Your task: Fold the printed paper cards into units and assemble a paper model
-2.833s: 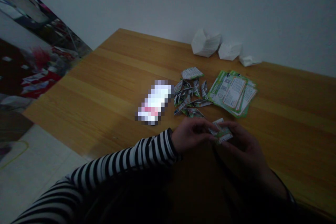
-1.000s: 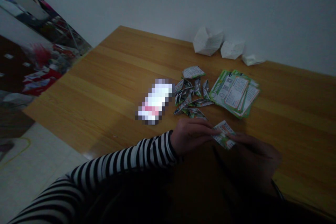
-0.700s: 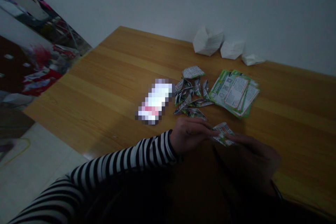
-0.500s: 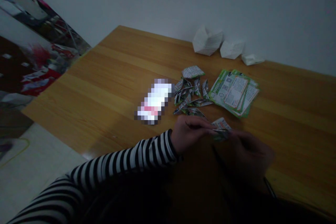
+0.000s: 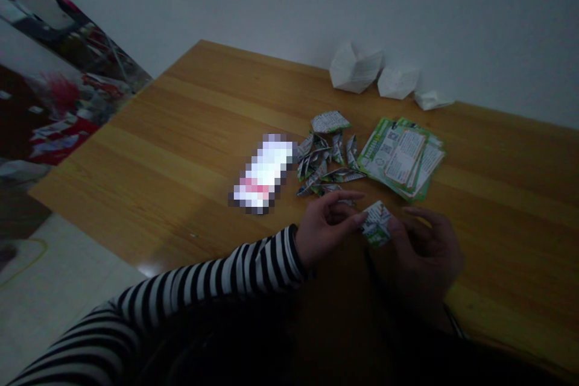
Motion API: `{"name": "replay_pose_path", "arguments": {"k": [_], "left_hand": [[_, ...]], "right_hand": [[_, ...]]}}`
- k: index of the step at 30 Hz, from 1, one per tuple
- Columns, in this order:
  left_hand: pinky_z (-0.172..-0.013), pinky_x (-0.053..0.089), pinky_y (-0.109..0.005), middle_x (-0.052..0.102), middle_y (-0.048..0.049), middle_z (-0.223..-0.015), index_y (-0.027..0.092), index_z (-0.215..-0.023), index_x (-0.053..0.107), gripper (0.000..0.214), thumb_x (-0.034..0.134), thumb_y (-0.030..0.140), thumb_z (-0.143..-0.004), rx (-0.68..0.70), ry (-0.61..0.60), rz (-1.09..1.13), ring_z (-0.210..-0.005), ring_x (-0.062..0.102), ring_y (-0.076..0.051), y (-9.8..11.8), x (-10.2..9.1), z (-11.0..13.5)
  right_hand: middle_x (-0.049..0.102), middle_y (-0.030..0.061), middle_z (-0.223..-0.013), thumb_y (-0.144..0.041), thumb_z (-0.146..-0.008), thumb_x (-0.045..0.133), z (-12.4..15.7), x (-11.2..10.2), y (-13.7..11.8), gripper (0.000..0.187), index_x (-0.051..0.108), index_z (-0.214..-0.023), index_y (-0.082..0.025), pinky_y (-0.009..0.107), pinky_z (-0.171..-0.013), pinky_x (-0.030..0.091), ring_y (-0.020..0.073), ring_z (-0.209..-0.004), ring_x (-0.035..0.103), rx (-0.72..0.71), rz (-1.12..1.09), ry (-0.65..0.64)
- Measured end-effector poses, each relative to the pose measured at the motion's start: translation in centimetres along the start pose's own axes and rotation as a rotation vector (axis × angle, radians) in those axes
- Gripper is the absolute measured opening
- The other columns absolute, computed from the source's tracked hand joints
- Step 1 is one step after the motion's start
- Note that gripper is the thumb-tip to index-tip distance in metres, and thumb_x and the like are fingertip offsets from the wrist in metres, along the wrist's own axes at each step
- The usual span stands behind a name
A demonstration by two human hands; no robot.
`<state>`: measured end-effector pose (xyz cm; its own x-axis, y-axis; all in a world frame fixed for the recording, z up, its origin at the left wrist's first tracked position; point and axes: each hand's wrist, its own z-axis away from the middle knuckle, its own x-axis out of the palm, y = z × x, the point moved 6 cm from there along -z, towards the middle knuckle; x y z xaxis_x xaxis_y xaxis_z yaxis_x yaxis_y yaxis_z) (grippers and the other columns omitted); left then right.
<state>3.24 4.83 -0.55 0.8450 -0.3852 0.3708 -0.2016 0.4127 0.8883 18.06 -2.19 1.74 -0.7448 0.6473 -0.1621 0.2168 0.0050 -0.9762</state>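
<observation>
A small folded paper piece (image 5: 377,224), printed in white and green, is held between my two hands above the table. My left hand (image 5: 326,224) grips its left corner between thumb and fingers, the index finger stretched out above. On the other side, my right hand (image 5: 427,247) pinches the right edge with the thumb in front; some of its fingers are in shadow. Just beyond lie several folded paper pieces (image 5: 312,178) in a loose heap. To their right is a fanned stack of green-and-white printed sheets (image 5: 398,154).
A lit, pixelated phone (image 5: 265,172) lies left of the heap on the wooden table (image 5: 181,132). Along the wall stand three white folded paper shapes (image 5: 355,69). Past the table's left edge are red and white bags (image 5: 67,126) and other clutter.
The folded paper piece has turned so its printed face shows towards me. My right hand's fingers have lifted and spread a little, and the view has shifted slightly.
</observation>
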Motion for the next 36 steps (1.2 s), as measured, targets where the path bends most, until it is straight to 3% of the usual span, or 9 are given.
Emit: {"name": "replay_pose_path", "arguments": {"k": [4, 7, 13, 19, 22, 26, 32, 36], "left_hand": [[-0.074, 0.052, -0.025, 0.072, -0.0055, -0.086, 0.010, -0.102, 0.071, 0.046, 0.080, 0.047, -0.076, 0.046, -0.097, -0.115, -0.076, 0.065, -0.013, 0.0, 0.2, -0.4], [-0.066, 0.047, -0.023, 0.066, -0.0026, -0.076, 0.010, -0.088, 0.071, 0.041, 0.067, 0.051, -0.087, 0.097, -0.089, -0.259, -0.069, 0.058, -0.011, 0.2, -0.1, -0.5], [-0.059, 0.039, -0.021, 0.057, 0.0006, -0.067, 0.012, -0.088, 0.067, 0.036, 0.053, 0.043, -0.096, 0.231, -0.060, -0.525, -0.062, 0.050, -0.010, 1.2, -0.1, 0.1], [-0.066, 0.041, -0.023, 0.058, -0.0001, -0.073, 0.014, -0.086, 0.062, 0.026, 0.051, 0.034, -0.098, 0.254, -0.109, -0.547, -0.068, 0.052, -0.011, 1.0, 0.6, 0.3], [-0.068, 0.044, -0.023, 0.060, -0.0024, -0.081, 0.015, -0.094, 0.060, 0.028, 0.057, 0.042, -0.095, 0.158, -0.180, -0.334, -0.073, 0.056, -0.012, -0.1, 1.0, 0.0], [-0.065, 0.044, -0.022, 0.061, -0.0021, -0.081, 0.015, -0.106, 0.057, 0.037, 0.065, 0.047, -0.091, 0.104, -0.175, -0.139, -0.070, 0.059, -0.012, -0.8, 0.9, -0.2], [-0.052, 0.034, -0.020, 0.049, 0.0056, -0.063, 0.016, -0.118, 0.052, 0.027, 0.056, 0.033, -0.097, 0.257, -0.178, -0.401, -0.053, 0.046, -0.008, 0.2, 1.0, 0.2], [-0.062, 0.045, -0.022, 0.061, 0.0014, -0.075, 0.017, -0.133, 0.039, 0.048, 0.062, 0.033, -0.094, 0.181, -0.261, -0.180, -0.066, 0.058, -0.012, 0.0, 1.6, 0.3]], "right_hand": [[0.074, -0.0001, -0.079, -0.024, -0.078, 0.079, -0.2, 0.8, 0.0, 0.018, 0.067, -0.091, -0.021, 0.023, -0.060, 0.057, 0.0142, -0.066, 0.072, -0.008, 0.073, -0.163], [0.073, -0.0007, -0.078, -0.027, -0.082, 0.074, -0.2, 1.3, 0.3, 0.019, 0.068, -0.100, -0.022, 0.024, -0.061, 0.057, 0.0142, -0.067, 0.071, 0.045, 0.030, -0.275], [0.072, -0.0034, -0.075, -0.028, -0.079, 0.077, -0.1, 2.2, 0.6, 0.035, 0.065, -0.112, -0.025, 0.020, -0.058, 0.054, 0.0120, -0.063, 0.067, 0.105, -0.026, -0.434], [0.067, -0.0070, -0.062, -0.027, -0.078, 0.076, 0.3, 2.0, 1.0, 0.035, 0.061, -0.109, -0.024, 0.020, -0.048, 0.047, 0.0108, -0.050, 0.059, 0.209, -0.076, -0.381], [0.060, -0.0096, -0.059, -0.026, -0.079, 0.075, 0.3, 2.2, 1.3, 0.038, 0.059, -0.114, -0.025, 0.018, -0.046, 0.043, 0.0093, -0.048, 0.054, 0.247, -0.155, -0.394], [0.063, -0.0072, -0.066, -0.030, -0.084, 0.070, 0.2, 2.7, 1.5, 0.046, 0.054, -0.128, -0.026, 0.023, -0.055, 0.051, 0.0124, -0.056, 0.061, 0.303, -0.202, -0.441], [0.063, -0.0070, -0.064, -0.028, -0.084, 0.069, 0.4, 2.4, 1.1, 0.036, 0.056, -0.118, -0.026, 0.022, -0.050, 0.046, 0.0114, -0.052, 0.057, 0.254, -0.157, -0.343], [0.059, -0.0079, -0.065, -0.025, -0.082, 0.071, 0.3, 1.8, 0.6, 0.033, 0.059, -0.112, -0.025, 0.020, -0.048, 0.044, 0.0097, -0.050, 0.053, 0.152, -0.075, -0.261]]}}
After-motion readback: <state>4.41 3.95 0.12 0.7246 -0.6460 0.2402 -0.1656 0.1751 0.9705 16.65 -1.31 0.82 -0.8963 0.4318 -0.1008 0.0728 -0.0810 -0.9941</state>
